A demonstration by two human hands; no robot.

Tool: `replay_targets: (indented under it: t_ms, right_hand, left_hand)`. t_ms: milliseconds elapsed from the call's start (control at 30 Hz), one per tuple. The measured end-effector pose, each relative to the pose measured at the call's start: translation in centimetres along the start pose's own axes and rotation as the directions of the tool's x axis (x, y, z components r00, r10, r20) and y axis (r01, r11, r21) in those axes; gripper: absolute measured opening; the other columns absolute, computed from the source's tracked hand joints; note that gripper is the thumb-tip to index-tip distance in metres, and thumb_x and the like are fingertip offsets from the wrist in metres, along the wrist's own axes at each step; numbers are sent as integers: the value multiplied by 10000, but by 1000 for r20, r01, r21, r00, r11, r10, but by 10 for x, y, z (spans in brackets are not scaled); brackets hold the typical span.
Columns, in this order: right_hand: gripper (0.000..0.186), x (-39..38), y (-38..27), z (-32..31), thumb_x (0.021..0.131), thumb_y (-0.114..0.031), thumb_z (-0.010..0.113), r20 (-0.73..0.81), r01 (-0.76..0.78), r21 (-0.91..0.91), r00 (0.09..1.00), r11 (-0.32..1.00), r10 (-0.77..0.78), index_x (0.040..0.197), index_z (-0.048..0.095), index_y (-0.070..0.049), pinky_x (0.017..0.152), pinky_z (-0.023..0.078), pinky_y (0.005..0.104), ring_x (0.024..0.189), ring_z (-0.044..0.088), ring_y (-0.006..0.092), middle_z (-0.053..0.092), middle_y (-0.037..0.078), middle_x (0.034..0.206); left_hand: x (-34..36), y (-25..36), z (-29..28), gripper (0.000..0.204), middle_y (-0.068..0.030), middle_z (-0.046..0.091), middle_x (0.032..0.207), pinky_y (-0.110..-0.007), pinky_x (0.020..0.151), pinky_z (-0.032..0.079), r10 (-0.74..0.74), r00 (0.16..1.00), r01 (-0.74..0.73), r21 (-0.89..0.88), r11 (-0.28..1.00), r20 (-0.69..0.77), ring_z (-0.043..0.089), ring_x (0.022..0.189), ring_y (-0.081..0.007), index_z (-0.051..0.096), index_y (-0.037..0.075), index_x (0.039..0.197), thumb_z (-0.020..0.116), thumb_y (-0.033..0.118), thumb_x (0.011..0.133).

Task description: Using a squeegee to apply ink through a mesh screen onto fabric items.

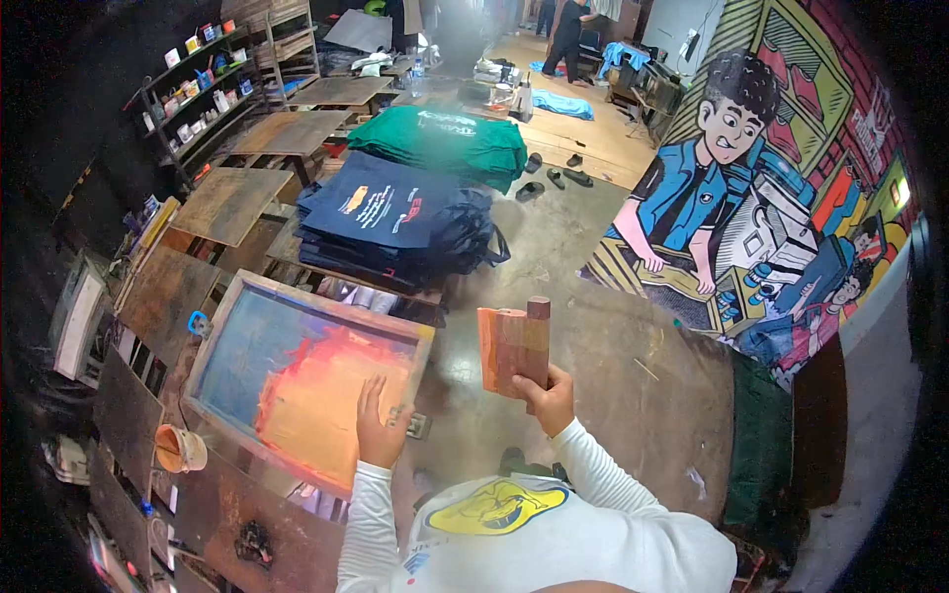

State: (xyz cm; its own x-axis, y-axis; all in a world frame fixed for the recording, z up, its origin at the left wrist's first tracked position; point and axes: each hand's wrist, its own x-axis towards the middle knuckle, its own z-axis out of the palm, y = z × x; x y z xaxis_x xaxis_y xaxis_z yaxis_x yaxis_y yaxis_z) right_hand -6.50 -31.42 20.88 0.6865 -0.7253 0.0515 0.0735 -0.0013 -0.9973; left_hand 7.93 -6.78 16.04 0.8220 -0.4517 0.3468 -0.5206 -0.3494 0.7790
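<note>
A wooden-framed printing screen (301, 308) lies tilted over the boards on the left. Orange and pinkish-red ink covers much of its blue-grey mesh. My left hand (381, 427) is at the screen's right edge, fingers stretched out and apart; I cannot tell whether it presses on the frame. Raised to the right of the screen, my right hand (550, 400) grips a wooden squeegee (516, 346) by its lower end. Orange ink coats the squeegee's left edge. An ink-smeared tub (181, 450) holding orange-brown ink stands left of the screen.
Beyond the screen are stacks of dark navy bags (395, 222) and green cloth pieces (440, 138). Wooden boards (229, 205) run along the left, near a shelf of containers (203, 94). Shoes (531, 191) lie on the floor. A person (568, 40) stands far back. A painted wall (732, 188) flanks the right.
</note>
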Motion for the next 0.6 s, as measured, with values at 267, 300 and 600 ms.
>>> replay_targets:
  t_ms: [267,300,600]
  right_hand:
    - [273,20,-9,-88,824,-122,749,3,-118,-45,993,992,119,1044,677,21,629,508,253,762,628,102,691,40,891]
    - [273,22,-7,-99,824,-122,749,3,-118,-45,993,992,119,1044,677,21,629,508,253,762,628,102,691,40,891]
    - [275,39,5,-170,823,-115,745,-65,-139,-32,988,990,137,1046,671,28,713,532,274,815,638,107,688,30,939]
  left_hand:
    - [-3,44,64,649,-205,521,1383,-439,1109,352,-101,995,102,-112,988,13,453,1321,-369,509,1,1341,783,183,781]
    - [-2,49,73,642,-198,533,1369,-428,1112,353,-64,998,66,-93,993,20,465,1318,-343,511,4,1342,776,157,778]
    - [-2,84,125,888,-255,286,1542,-562,1153,221,24,979,-73,238,969,203,191,1437,-489,349,93,1499,794,331,768]
